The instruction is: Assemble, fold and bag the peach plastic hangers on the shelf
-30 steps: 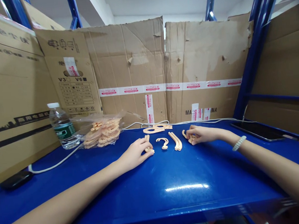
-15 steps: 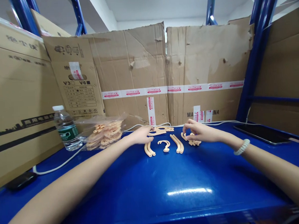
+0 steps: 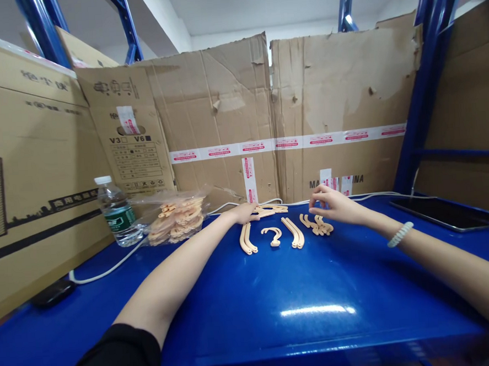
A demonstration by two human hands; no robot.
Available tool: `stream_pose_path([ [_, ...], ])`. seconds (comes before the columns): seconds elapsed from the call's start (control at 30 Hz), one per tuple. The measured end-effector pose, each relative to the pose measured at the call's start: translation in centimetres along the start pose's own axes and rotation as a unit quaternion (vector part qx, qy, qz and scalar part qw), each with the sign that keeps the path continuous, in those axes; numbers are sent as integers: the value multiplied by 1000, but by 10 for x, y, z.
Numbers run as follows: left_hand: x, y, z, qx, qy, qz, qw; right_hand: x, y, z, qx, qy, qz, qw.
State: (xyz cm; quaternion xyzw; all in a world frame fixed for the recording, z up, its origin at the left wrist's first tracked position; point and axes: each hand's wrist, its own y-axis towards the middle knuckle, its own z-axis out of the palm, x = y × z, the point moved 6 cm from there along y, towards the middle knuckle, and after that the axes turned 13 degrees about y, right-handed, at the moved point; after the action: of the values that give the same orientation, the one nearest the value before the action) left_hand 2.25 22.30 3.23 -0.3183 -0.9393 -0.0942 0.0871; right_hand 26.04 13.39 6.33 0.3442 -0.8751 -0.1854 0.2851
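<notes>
My left hand [image 3: 244, 212] reaches to the back of the table, fingers stretched out and open, touching or just above some flat beige plastic pieces [image 3: 273, 209]. It partly covers them. My right hand [image 3: 336, 205] hovers over a small cluster of beige plastic hooks [image 3: 318, 225]; its fingers are curved and apart, with nothing visible in them. Between the hands lies a single beige hook [image 3: 274, 237]. On its left is a pair of curved beige bars [image 3: 247, 239], and another pair of curved bars [image 3: 293, 233] lies on its right.
A clear bag of beige parts [image 3: 176, 217] and a water bottle [image 3: 120, 215] stand at the left on the blue table [image 3: 252, 309]. A white cable [image 3: 105, 273] runs past a black object [image 3: 52, 293]. At the right lies a dark tablet-like device [image 3: 439, 214]. Cardboard [image 3: 219, 118] walls the back.
My right hand has lifted off the hooks, uncovering more of them. My left hand has shifted slightly over the flat pieces at the back. The camera view has moved a little.
</notes>
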Motion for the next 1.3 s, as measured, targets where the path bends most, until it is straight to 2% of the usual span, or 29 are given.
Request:
stream_pose_path([
  [0.1,-1,-11,-17,-49,11,-20,999,1,0,-7,-48,8,30,998],
  [0.17,-7,-24,-34,-92,15,-30,995,6,-1,-9,-86,40,78,992],
  [0.27,-32,-57,-57,-155,16,-30,987,21,-6,3,-97,200,190,956],
  [0.3,-45,-71,-63,-178,12,-25,984,30,-8,13,-75,275,216,934],
  [0.33,-58,-88,-71,-231,-1,-23,973,42,-10,24,-35,346,231,909],
  [0.4,-82,-119,-74,-287,-25,-25,957,69,-15,48,66,444,235,862],
  [0.47,-98,-143,-67,-290,-55,-45,954,90,-21,63,124,468,225,846],
  [0.57,-108,-161,-51,-272,-144,-61,950,103,-26,69,131,427,208,870],
  [0.7,-99,-158,-39,-236,-329,-89,910,105,-25,61,69,363,178,912],
  [0.77,-96,-153,-38,-214,-377,-102,895,107,-24,54,31,362,156,919],
  [0.87,-98,-149,-38,-185,-417,-101,884,109,-22,50,6,387,135,912],
  [1.03,-101,-149,-34,-168,-481,-100,854,107,-23,46,37,414,143,898],
  [1.17,-93,-148,-25,-159,-525,-130,826,100,-24,33,84,369,153,913],
  [1.23,-87,-147,-24,-170,-543,-143,810,94,-25,27,111,345,155,919],
  [1.3,-80,-148,-25,-195,-559,-154,791,86,-25,21,108,331,167,922],
])
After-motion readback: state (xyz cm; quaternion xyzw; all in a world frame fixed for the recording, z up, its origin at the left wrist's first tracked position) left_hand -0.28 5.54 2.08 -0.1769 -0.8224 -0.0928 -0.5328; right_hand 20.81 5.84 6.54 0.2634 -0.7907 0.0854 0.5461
